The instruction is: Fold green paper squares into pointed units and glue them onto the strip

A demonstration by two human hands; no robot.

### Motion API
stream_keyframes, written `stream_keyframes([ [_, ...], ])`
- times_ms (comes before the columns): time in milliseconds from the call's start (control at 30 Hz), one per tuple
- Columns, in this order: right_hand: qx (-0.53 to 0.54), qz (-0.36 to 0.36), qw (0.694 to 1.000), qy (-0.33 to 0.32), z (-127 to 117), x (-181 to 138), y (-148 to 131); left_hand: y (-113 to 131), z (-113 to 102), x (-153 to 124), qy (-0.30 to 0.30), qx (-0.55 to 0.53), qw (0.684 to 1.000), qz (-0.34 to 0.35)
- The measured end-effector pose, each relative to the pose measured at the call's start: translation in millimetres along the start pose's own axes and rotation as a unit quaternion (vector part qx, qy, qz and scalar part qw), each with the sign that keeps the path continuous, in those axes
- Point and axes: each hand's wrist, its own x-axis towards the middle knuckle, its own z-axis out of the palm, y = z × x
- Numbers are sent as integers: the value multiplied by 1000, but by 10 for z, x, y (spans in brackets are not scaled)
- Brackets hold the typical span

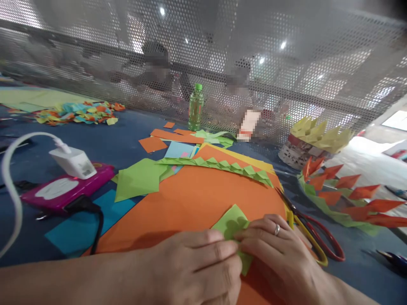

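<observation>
1. The green paper piece (231,224) lies on the orange sheet (190,207), pinched by the left hand (197,264) and right hand (280,250); both grips clamped on it.
2. Judged light, thin, easily creased; best held at its edges.
3. Scissors (313,237) lie just right of the orange sheet.

Scissors (313,235) beside hands (235,258) (right side)

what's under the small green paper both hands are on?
The green paper lies on a large orange sheet. The left hand and right hand press on its lower part, so that edge and whatever lies beneath there is hidden.
</observation>
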Motion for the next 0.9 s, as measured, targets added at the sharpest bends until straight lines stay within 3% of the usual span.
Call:
stream_keyframes([
  [200, 20, 33, 999, 6, 18, -64, 6, 11, 110, -23, -32, 14, 994, -100],
  [367, 71, 83, 994, -1, 42, -98, 8, 74, 99, -32, -37, 22, 992, -123],
  [533, 142, 176, 972, -57, 74, -144, 55, 123, 126, -54, -27, 20, 989, -141],
  [900, 72, 239, 966, -71, 120, -95, 0, 182, 209, -85, -1, 17, 985, -171],
])
